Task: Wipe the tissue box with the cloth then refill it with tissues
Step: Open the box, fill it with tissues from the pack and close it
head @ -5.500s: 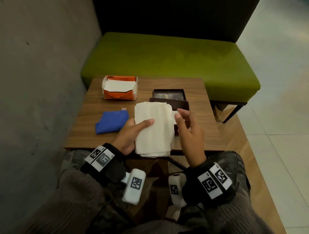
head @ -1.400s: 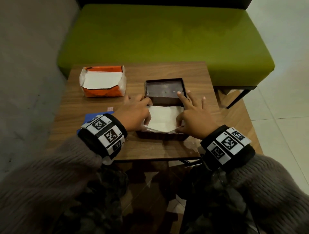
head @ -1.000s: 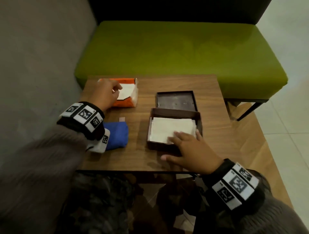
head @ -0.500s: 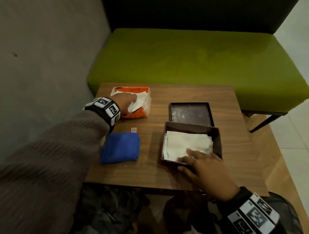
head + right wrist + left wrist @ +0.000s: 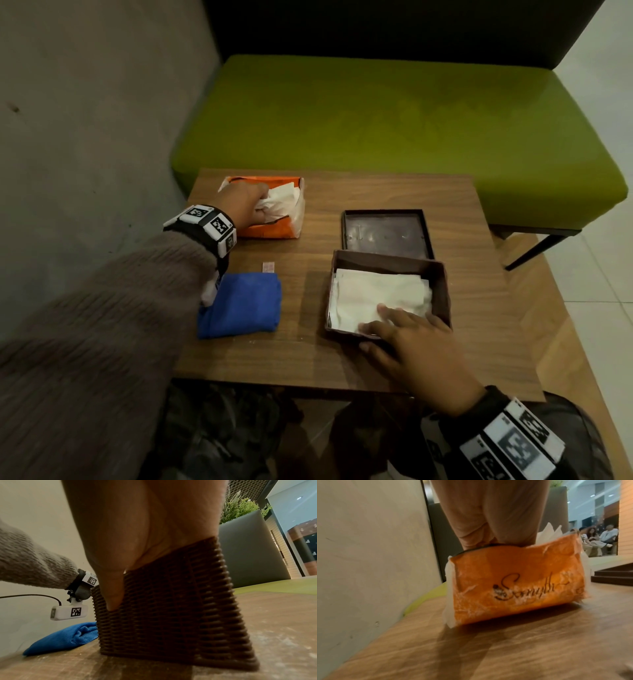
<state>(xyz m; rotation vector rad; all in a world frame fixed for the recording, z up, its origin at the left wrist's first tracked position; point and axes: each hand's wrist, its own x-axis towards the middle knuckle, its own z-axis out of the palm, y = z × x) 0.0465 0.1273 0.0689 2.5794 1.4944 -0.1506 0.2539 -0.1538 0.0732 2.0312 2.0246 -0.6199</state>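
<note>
The dark brown woven tissue box stands open on the wooden table, with a stack of white tissues inside. My right hand holds its near edge, fingers lying flat on the tissues and thumb down the outer wall. Its flat lid lies just behind it. At the far left my left hand reaches into the orange tissue pack and grips a bunch of white tissues. The folded blue cloth lies left of the box.
A green bench seat runs along the table's far side, with a grey wall to the left. A small pinkish tag lies on the table above the cloth. In the right wrist view a planter stands behind.
Both hands pressed the tissues into the box. Then my left hand went to the orange pack and now grips crumpled tissues there. My right hand stays on the box.
</note>
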